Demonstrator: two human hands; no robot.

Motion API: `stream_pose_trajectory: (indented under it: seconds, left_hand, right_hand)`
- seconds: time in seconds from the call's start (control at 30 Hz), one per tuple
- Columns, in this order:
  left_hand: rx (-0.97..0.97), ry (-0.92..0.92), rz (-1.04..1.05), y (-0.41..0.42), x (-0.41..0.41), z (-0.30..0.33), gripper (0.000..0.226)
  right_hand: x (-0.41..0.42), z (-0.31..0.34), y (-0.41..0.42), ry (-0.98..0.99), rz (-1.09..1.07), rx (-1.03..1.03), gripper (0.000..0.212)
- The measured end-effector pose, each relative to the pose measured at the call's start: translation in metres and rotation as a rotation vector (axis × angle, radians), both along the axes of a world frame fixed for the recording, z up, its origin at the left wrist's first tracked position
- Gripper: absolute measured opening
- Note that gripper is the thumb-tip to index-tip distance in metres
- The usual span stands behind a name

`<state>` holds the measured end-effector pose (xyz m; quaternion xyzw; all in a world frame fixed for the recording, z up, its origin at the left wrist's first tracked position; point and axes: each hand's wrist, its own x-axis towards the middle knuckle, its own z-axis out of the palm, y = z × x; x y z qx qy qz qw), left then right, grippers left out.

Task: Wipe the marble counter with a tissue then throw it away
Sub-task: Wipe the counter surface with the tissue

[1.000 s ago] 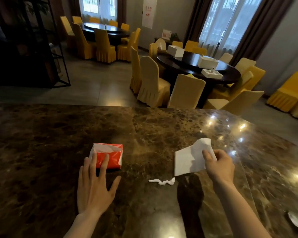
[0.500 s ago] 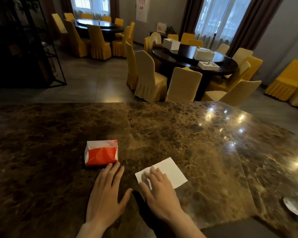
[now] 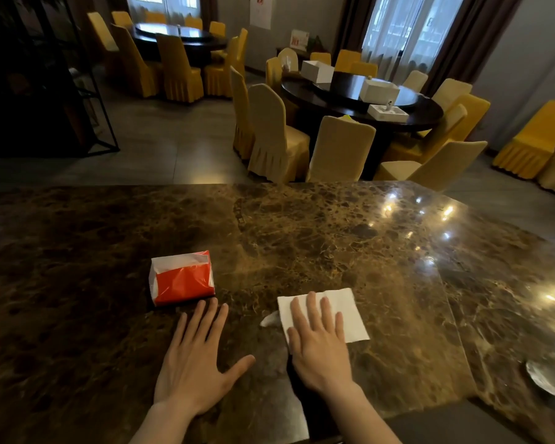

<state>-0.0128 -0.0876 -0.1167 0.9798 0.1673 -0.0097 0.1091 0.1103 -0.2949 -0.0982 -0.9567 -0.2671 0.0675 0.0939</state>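
Observation:
A white tissue lies flat on the dark brown marble counter. My right hand presses down on its left half with fingers spread. A pale smear shows on the marble just left of the tissue's edge. My left hand rests flat on the counter, fingers apart, holding nothing. Its fingertips are just below a red and white tissue pack.
A shallow dish sits at the counter's right edge. Beyond the counter's far edge stand cream and yellow covered chairs around a dark round table with white boxes. A black metal shelf is at the far left.
My right hand brought the tissue down from the air onto the counter over the white smear, then slid it to the right. My left hand stayed flat near the pack.

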Motion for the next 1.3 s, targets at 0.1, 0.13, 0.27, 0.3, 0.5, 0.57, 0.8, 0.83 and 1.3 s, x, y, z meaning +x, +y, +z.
stream_pose_trajectory:
  seconds: [0.1, 0.13, 0.27, 0.3, 0.5, 0.57, 0.8, 0.83, 1.3]
  left_hand:
    - [0.010, 0.015, -0.006, 0.000, 0.001, -0.003, 0.114]
    - [0.019, 0.021, -0.009, 0.000, 0.001, -0.003, 0.115]
    - [0.032, 0.029, -0.009, 0.001, 0.001, -0.003, 0.118]
    - [0.025, 0.025, -0.009, 0.000, 0.001, -0.003, 0.117]
    - [0.003, 0.004, -0.009, -0.002, 0.000, 0.001, 0.116]
    - [0.012, 0.013, -0.011, -0.001, 0.000, 0.001, 0.116]
    - [-0.004, 0.012, -0.008, -0.001, 0.001, 0.001, 0.120]
    - [-0.009, 0.011, -0.006, 0.000, 0.001, 0.002, 0.119]
    - [-0.036, -0.049, -0.015, 0.001, -0.002, 0.001, 0.115]
  right_hand:
    - [-0.017, 0.001, 0.019, 0.024, 0.200, 0.038, 0.060]
    - [-0.024, 0.000, 0.026, 0.026, 0.275, 0.047, 0.059]
    - [-0.023, 0.000, 0.025, -0.013, 0.297, 0.061, 0.057]
    - [-0.016, 0.002, 0.018, -0.013, 0.249, 0.067, 0.057]
    - [0.008, 0.005, 0.000, -0.002, 0.021, 0.063, 0.057]
    - [0.000, 0.002, 0.012, 0.005, 0.058, 0.132, 0.058]
    - [-0.015, 0.010, 0.018, 0.100, 0.235, 0.455, 0.053]
    - [-0.010, 0.017, 0.015, 0.129, 0.128, 0.536, 0.050]
    - [0.030, 0.031, -0.022, 0.122, -0.166, 0.591, 0.028]
